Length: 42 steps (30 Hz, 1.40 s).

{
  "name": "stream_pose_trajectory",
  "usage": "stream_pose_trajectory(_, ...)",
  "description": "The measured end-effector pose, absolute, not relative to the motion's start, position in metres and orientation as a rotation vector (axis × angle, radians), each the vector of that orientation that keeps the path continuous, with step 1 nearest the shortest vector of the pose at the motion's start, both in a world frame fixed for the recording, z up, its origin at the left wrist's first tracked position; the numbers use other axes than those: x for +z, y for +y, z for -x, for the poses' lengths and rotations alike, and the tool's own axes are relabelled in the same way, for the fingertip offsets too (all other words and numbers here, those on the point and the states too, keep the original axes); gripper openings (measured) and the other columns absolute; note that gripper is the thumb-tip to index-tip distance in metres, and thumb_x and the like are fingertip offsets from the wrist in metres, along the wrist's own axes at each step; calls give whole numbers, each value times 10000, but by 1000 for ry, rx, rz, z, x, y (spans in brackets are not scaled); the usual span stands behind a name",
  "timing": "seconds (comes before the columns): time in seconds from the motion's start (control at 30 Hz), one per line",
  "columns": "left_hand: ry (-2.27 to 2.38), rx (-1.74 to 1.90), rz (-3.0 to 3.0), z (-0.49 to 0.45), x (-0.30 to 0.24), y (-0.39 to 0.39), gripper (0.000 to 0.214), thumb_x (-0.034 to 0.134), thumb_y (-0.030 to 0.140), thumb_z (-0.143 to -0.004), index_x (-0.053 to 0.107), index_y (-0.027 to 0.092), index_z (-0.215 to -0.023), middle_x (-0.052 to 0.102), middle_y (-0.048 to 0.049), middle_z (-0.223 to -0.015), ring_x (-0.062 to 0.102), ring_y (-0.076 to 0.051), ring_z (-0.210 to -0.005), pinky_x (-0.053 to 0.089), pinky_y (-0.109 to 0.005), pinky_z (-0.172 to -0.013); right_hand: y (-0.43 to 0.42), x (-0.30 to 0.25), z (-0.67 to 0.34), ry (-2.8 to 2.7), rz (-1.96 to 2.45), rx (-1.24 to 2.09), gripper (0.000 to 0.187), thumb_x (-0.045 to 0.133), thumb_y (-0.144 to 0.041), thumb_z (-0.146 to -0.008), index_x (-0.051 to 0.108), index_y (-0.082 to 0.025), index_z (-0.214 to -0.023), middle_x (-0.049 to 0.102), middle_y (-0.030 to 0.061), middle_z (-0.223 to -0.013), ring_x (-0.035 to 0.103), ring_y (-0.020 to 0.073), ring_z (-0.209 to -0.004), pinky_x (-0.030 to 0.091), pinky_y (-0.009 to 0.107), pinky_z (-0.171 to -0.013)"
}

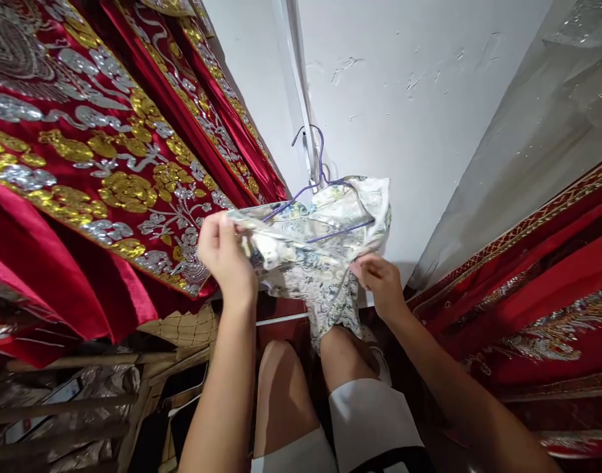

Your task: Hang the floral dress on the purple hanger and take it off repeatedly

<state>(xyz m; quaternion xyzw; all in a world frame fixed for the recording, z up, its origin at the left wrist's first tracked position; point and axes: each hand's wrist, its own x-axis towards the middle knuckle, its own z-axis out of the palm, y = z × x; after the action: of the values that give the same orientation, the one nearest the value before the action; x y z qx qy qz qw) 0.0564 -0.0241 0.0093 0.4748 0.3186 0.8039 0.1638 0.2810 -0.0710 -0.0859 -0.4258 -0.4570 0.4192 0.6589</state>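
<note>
A pale floral-patterned garment [320, 276] hangs in front of me, its upper part spread wide. Inside its top opening sits a thin purple hanger [322, 157], whose hook is up by a narrow metal strip on the wall. My left hand [226, 253] pinches the garment's left edge between thumb and fingers. On the other side, my right hand [379, 282] grips the cloth lower down, near the right front edge. The garment's lower end drapes down to my knee. Whether the hook rests on anything is hard to make out.
Red velvet cloth [108, 144] with gold and silver embroidery hangs on the left. More red embroidered fabric [541, 315] hangs at the right, beside clear plastic sheeting [527, 151]. Ahead is a scuffed white wall [394, 85]. A wooden rack [148, 387] stands low at left.
</note>
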Motion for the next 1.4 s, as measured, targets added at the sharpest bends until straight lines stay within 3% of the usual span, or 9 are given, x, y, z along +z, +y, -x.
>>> stream_pose_trajectory(0.2, 830, 1689, -397, -11, -34, -29, 302, 350, 86, -971, 649, 113, -1006, 698, -89, -775, 686, -154, -714, 569, -273, -754, -117, -129, -265, -785, 1003, 1118, 349, 855, -458, -700, 636, -186, -693, 429, -64, -502, 320, 78, -468, 228, 247, -466)
stream_pose_trajectory(0.37, 819, 1645, -248, -47, -80, -41, 363, 388, 53, -914, 658, 104, -1152, 760, -115, -904, 732, -167, -823, 569, -268, -798, -144, -142, -273, -661, 1040, 1115, 372, 867, -492, -710, 666, -180, -731, 453, -48, -540, 361, 84, -512, 278, 238, -491)
stream_pose_trajectory(0.7, 1255, 1362, -1389, -82, -128, -71, 193, 656, 343, -852, 657, 161, -917, 724, -105, -1050, 631, -277, -1122, 435, -368, -1039, -149, -137, -305, -572, 1066, 1108, 428, 881, -523, -627, 606, -203, -701, 453, -53, -515, 362, 91, -476, 275, 232, -448)
stream_pose_trajectory(0.83, 1111, 1270, -1480, -92, -112, -86, 333, 600, 497, -918, 587, 184, -805, 650, -51, -864, 611, -227, -931, 461, -331, -944, -150, -149, -320, -636, 1119, 1228, 464, 876, -546, -610, 569, -200, -652, 455, -52, -496, 371, 90, -459, 258, 227, -445)
stream_pose_trajectory(1.0, 888, 1236, -1432, -126, -77, -102, 394, 600, 597, -917, 583, 204, -908, 654, -60, -996, 586, -206, -899, 477, -306, -858, -149, -154, -342, -931, 1256, 1159, 479, 794, -637, -705, 604, -199, -671, 536, -18, -567, 420, 125, -518, 327, 249, -482)
stream_pose_trajectory(1.13, 714, 1138, -1598, -161, -57, -127, 297, 574, 492, -972, 604, 201, -920, 668, -98, -1091, 623, -234, -1029, 489, -340, -940, -151, -143, -341, -1067, 1207, 1121, 498, 658, -717, -817, 722, -222, -812, 699, 63, -834, 626, 249, -834, 527, 354, -733)
stream_pose_trajectory(1.23, 613, 1029, -1833, -174, -47, -146, 177, 547, 333, -997, 669, 220, -938, 666, -112, -1193, 603, -260, -1229, 470, -385, -1059, -151, -133, -335, -1050, 1073, 1293, 507, 759, -720, -719, 762, -289, -987, 743, 87, -1073, 660, 315, -1061, 562, 422, -870)
stream_pose_trajectory(1.3, 607, 982, -1975, -173, -45, -153, 185, 532, 270, -996, 714, 245, -980, 656, -108, -1272, 572, -266, -1308, 460, -412, -1102, -149, -127, -333, -1013, 1025, 1371, 574, 754, -787, -661, 762, -340, -1021, 743, 84, -1095, 668, 322, -1097, 576, 424, -860)
stream_pose_trajectory(1.4, 623, 962, -2132, -166, -45, -157, 191, 543, 242, -993, 729, 262, -1028, 673, -95, -1279, 561, -266, -1345, 393, -460, -1185, -148, -116, -335, -965, 1013, 1459, 813, 406, -984, -712, 762, -300, -971, 740, 124, -951, 703, 333, -1003, 590, 436, -743)
